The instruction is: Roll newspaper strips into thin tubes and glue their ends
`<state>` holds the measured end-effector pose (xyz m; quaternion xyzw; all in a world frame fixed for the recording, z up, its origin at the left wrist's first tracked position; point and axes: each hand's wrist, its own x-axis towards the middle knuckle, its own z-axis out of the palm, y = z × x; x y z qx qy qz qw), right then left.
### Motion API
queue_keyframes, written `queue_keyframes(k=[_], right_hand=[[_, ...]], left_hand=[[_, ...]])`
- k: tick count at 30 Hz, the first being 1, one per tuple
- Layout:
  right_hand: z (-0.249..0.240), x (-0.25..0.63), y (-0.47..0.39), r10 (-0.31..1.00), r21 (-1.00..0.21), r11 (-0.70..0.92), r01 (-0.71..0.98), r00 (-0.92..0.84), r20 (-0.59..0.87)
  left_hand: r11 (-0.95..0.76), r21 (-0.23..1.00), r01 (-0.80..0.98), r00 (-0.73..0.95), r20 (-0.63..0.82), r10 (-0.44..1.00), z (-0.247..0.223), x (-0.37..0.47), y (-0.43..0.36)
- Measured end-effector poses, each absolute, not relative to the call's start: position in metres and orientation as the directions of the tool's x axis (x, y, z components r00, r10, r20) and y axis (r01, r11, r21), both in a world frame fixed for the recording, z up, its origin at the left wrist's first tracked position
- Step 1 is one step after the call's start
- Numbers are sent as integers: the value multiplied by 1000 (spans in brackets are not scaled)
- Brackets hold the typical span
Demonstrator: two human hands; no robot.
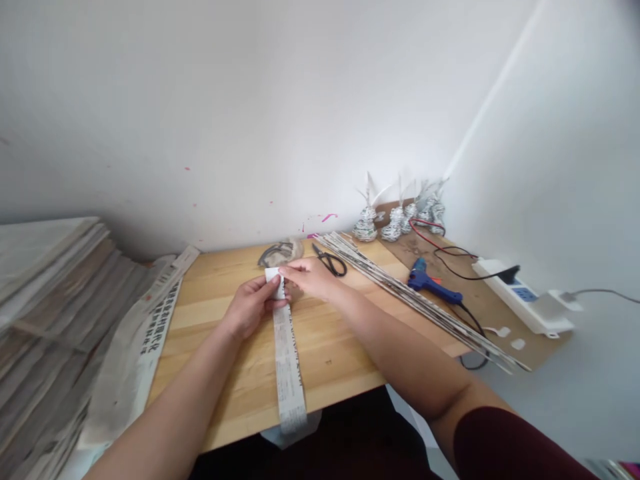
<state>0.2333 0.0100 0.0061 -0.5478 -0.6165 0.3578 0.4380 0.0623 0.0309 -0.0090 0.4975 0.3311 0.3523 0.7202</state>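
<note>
A long strip of newspaper (289, 360) runs over the wooden table (225, 380) toward me, its near end hanging past the front edge. My left hand (250, 301) pinches the strip near its far end, thumb on top. At the upper corner of that end, my right hand (307, 275) grips the paper between thumb and fingers. The far end looks white and folded or plain, with printed characters along the right side. Just beyond my hands lie black-handled scissors (333, 261) and a crumpled bag (285, 251) with dark contents I cannot make out.
Stacked newspapers (60, 320) rise on the left, beside loose newspaper sheets (135, 347). Thin rolled paper sticks (405, 290) cross the right side. Beyond them are a blue glue gun (433, 287), a white power strip (525, 297) with cords and several woven paper figures (395, 223).
</note>
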Motion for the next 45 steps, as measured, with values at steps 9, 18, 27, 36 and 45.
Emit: queue_keyframes(k=[9, 18, 27, 36, 45], right_hand=[[7, 228, 9, 988, -946, 130, 298, 36, 147], [6, 224, 7, 978, -948, 144, 284, 108, 180], [8, 233, 11, 999, -1000, 15, 23, -37, 14], [17, 234, 7, 993, -997, 66, 49, -98, 61], [17, 234, 6, 996, -991, 71, 116, -65, 63]], left_hand=[[215, 974, -72, 493, -152, 857, -13, 61, 31], [127, 991, -48, 470, -90, 878, -9, 65, 26], [96, 992, -80, 420, -53, 906, 0, 65, 25], [93, 994, -65, 427, -56, 903, 1, 64, 26], [68, 995, -73, 406, -32, 913, 1, 65, 26]])
